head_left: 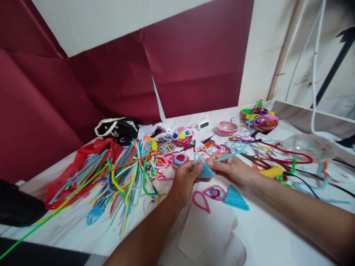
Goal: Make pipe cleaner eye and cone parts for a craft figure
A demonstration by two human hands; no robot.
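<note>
Between my two hands is a light blue pipe-cleaner triangle point(205, 171), its rows packed side by side, with a loop standing up at its top left. My left hand point(186, 179) pinches its left side between thumb and fingers. At its right side, my right hand point(227, 168) has its fingers closed on the blue pipe cleaner, whose free end sticks out up and to the right. Just below the hands lie a second blue triangle point(237, 198), a pink and blue eye shape point(215, 193) and a pink teardrop loop point(201, 202).
Many coloured pipe cleaners point(133, 173) spread at the left by a red plastic bag point(62, 184). Behind stand a round face ornament point(182, 136), a white digital clock point(203, 125) and a pink-rimmed bowl point(227, 128). A yellow-handled tool point(271, 171) and black cables lie at the right.
</note>
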